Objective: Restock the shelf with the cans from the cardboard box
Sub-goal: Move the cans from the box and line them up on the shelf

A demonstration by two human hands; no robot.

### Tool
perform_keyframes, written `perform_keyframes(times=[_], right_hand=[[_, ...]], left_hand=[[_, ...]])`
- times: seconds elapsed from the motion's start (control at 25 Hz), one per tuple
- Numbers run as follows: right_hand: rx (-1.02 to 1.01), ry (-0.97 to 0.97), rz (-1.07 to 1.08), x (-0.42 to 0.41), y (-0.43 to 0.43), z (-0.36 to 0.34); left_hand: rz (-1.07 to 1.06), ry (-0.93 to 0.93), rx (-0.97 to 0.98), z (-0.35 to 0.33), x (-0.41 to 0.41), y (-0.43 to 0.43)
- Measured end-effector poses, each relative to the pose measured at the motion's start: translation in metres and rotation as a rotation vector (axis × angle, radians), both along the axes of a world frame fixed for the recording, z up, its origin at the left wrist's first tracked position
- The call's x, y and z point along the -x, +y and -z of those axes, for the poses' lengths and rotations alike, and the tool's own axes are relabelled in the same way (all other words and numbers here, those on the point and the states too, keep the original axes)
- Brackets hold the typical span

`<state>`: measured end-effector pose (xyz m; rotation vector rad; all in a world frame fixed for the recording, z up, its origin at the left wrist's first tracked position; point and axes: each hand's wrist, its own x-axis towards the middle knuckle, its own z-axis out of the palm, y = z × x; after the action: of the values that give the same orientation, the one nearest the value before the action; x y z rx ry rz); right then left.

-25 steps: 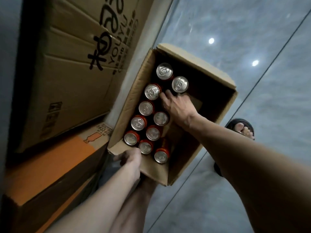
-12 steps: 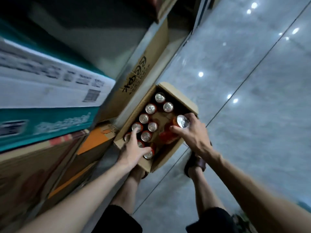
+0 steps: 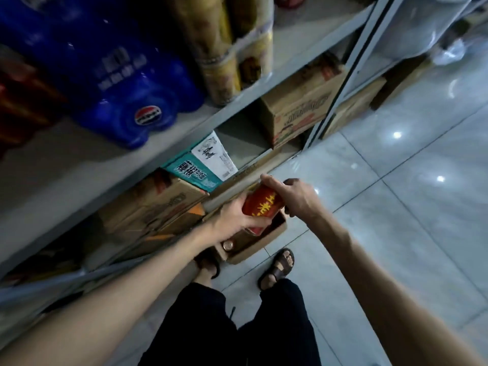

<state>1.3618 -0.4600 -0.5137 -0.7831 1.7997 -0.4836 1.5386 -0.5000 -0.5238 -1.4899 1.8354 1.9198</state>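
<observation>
A red can with yellow characters [image 3: 261,203] hangs above the open cardboard box [image 3: 266,243] on the floor. My right hand [image 3: 293,194] grips its top end. My left hand [image 3: 235,220] wraps its lower end from the left. A second red can [image 3: 254,229] shows just under my left hand; who holds it is unclear. One silver can top [image 3: 228,245] is visible inside the box. The grey metal shelf [image 3: 232,107] runs along the left, its board level with my forearms and above.
Blue shrink-wrapped bottles [image 3: 126,83] and gold cans [image 3: 227,48] stand on the shelf board. Cardboard cartons [image 3: 298,107] and a teal carton [image 3: 200,167] fill the lower tier. My sandalled feet [image 3: 280,265] stand on glossy floor tiles beside the box.
The view rose from the box to the shelf. My right hand lifted a can out of the box, and my left hand left the box rim and closed on the can.
</observation>
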Motion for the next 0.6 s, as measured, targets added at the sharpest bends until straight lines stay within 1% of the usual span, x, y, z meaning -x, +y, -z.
perform_keyframes(times=[0.08, 0.16, 0.24, 0.32, 0.48, 0.6], right_hand=[[0.018, -0.002, -0.066, -0.012, -0.005, -0.043], [0.098, 0.043, -0.129, -0.035, -0.003, -0.084], [0.188, 0.032, -0.138, -0.067, 0.000, -0.114], [0.254, -0.001, -0.139, -0.102, 0.002, -0.133], [0.296, -0.050, -0.145, -0.169, -0.012, -0.158], [0.376, -0.004, -0.144, -0.229, -0.033, -0.174]], left_hand=[[0.019, 0.015, 0.055, -0.038, -0.015, 0.001], [0.054, 0.007, 0.137, -0.077, -0.037, 0.001], [0.027, -0.007, 0.185, -0.107, -0.063, -0.001], [-0.037, -0.003, 0.244, -0.127, -0.096, -0.002], [-0.087, 0.034, 0.340, -0.156, -0.161, -0.015], [-0.099, 0.028, 0.452, -0.172, -0.218, -0.034]])
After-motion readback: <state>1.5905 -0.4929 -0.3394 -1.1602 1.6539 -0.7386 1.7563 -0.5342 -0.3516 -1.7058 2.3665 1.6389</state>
